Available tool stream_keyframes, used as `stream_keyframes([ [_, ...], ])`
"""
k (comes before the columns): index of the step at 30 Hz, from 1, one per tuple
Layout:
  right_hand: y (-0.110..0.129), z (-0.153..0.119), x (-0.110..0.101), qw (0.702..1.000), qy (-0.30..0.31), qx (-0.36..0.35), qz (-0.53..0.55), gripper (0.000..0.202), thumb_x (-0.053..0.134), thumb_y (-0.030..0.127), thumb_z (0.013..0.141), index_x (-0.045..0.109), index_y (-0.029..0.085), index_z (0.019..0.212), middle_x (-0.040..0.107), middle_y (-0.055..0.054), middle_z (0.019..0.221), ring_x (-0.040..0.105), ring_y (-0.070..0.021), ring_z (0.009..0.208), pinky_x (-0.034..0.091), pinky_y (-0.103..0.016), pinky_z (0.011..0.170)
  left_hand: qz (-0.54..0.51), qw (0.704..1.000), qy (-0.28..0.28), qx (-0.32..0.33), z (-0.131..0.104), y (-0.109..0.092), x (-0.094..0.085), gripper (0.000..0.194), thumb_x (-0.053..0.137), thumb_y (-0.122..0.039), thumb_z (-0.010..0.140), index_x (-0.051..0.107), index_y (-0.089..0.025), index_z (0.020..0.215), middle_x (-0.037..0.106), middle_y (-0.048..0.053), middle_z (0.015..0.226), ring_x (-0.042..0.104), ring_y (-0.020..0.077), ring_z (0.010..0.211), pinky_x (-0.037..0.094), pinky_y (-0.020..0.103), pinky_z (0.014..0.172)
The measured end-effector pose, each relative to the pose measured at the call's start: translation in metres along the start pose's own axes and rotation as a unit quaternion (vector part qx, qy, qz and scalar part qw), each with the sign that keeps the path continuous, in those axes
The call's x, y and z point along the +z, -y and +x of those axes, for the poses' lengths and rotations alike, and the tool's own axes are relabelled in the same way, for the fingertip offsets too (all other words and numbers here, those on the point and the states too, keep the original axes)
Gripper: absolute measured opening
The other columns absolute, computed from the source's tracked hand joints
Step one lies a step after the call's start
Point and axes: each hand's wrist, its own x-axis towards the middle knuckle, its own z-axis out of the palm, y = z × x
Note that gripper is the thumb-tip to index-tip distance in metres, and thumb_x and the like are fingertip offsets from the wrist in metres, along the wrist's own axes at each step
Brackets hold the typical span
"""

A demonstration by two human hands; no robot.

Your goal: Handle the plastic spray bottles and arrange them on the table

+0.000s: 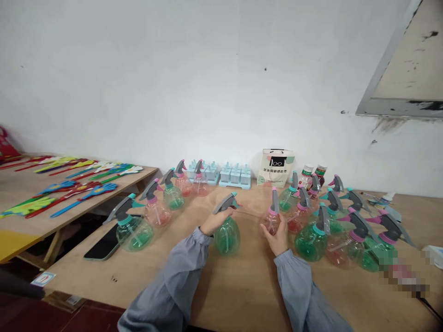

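Wooden tabletop (238, 290) is spread beneath both hands and backed by a white wall (207, 92). By the left hand (217, 222), a green spray bottle (227, 240) is gripped at the neck, just under its gray trigger head; by the right hand (278, 236), with thumb and fingers closed around its body, a pink spray bottle (269, 216) is held. Through the green bottle's clear wall a pale tube is seen, but whether liquid is contained in either cannot be told. More spray bottles are stood left of the left grip (134, 235) and, closer packed, right of the right grip (309, 243). Beyond the left grip, upright-handled moulds are held in light-blue trays (234, 185); beyond the right, a printed paper bag (276, 168) and labelled jars (306, 174) are placed.
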Motion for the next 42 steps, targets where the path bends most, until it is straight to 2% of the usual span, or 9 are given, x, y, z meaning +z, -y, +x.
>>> stream_keyframes([
  [5,-0.001,0.0,0.0,1.0,0.002,-0.002,0.002,0.075,0.068,0.058,0.079,0.042,0.016,0.135,0.054,-0.017,0.126,0.053,-0.0322,0.12,0.043,-0.052,0.103,0.112,0.991,-0.072,0.017,0.006,0.012,-0.048,0.036,0.064,-0.02,0.066,0.072,-0.019,0.101,0.072,0.008,0.1,0.065,0.0226,0.088,0.049,0.033,0.084],
  [11,-0.001,0.001,0.0,1.0,0.0,-0.005,-0.003,0.076,0.066,0.06,0.079,0.042,0.015,0.135,0.055,-0.018,0.126,0.053,-0.0327,0.119,0.043,-0.054,0.103,0.209,0.966,-0.148,0.013,0.005,0.031,-0.092,0.031,0.066,-0.032,0.068,0.072,-0.017,0.095,0.069,0.002,0.082,0.06,0.0167,0.072,0.048,0.028,0.07],
  [15,-0.001,0.001,0.0,1.0,-0.001,-0.009,-0.004,0.076,0.067,0.06,0.079,0.042,0.016,0.136,0.055,-0.018,0.126,0.054,-0.0325,0.119,0.043,-0.053,0.102,0.246,0.952,-0.184,0.016,-0.001,0.034,-0.096,0.033,0.065,-0.044,0.074,0.069,-0.017,0.092,0.064,-0.001,0.072,0.059,0.0148,0.066,0.047,0.026,0.065],
  [19,-0.003,0.001,0.0,1.0,-0.005,-0.016,0.001,0.077,0.067,0.06,0.079,0.043,0.014,0.136,0.055,-0.019,0.126,0.054,-0.033,0.118,0.044,-0.054,0.102,0.255,0.946,-0.197,0.039,-0.013,0.031,-0.096,0.056,0.069,-0.052,0.075,0.058,-0.021,0.121,0.066,0.001,0.092,0.059,0.0127,0.066,0.049,0.027,0.065],
  [22,-0.004,0.002,0.0,1.0,-0.004,-0.021,0.003,0.077,0.068,0.059,0.079,0.043,0.013,0.136,0.055,-0.019,0.127,0.054,-0.0332,0.119,0.044,-0.055,0.102,0.269,0.942,-0.194,0.048,-0.026,0.035,-0.097,0.064,0.071,-0.055,0.074,0.052,-0.022,0.124,0.065,0.004,0.103,0.063,0.015,0.075,0.052,0.03,0.073],
  [27,-0.005,0.002,0.0,1.0,-0.002,-0.021,0.002,0.078,0.069,0.058,0.078,0.043,0.012,0.135,0.056,-0.02,0.127,0.054,-0.0339,0.118,0.045,-0.056,0.101,0.37,0.893,-0.243,0.077,-0.051,0.075,-0.096,0.081,0.075,-0.06,0.065,0.047,-0.019,0.129,0.061,0.015,0.121,0.064,0.0313,0.109,0.05,0.048,0.096],
  [30,-0.006,0.002,0.001,1.0,-0.01,-0.022,0.002,0.077,0.069,0.059,0.078,0.044,0.013,0.135,0.056,-0.02,0.126,0.055,-0.0333,0.118,0.045,-0.055,0.1,0.443,0.862,-0.243,0.043,-0.061,0.101,-0.099,0.08,0.073,-0.061,0.067,0.048,-0.014,0.127,0.064,0.018,0.113,0.063,0.0374,0.109,0.048,0.053,0.096],
  [37,-0.007,0.001,0.002,1.0,-0.01,-0.023,0.0,0.078,0.067,0.061,0.078,0.043,0.013,0.135,0.056,-0.02,0.126,0.054,-0.0337,0.117,0.044,-0.056,0.101,0.521,0.789,-0.323,-0.04,-0.023,0.108,-0.123,0.083,0.057,-0.065,0.083,0.042,-0.008,0.141,0.051,0.027,0.134,0.053,0.0415,0.124,0.044,0.054,0.1],
  [42,-0.005,0.001,0.002,1.0,-0.01,-0.021,0.002,0.078,0.067,0.061,0.078,0.043,0.014,0.135,0.056,-0.02,0.126,0.054,-0.0334,0.117,0.044,-0.055,0.101,0.539,0.779,-0.311,-0.068,0.01,0.107,-0.13,0.093,0.06,-0.064,0.084,0.032,-0.003,0.148,0.052,0.029,0.132,0.054,0.0425,0.12,0.043,0.051,0.098],
])
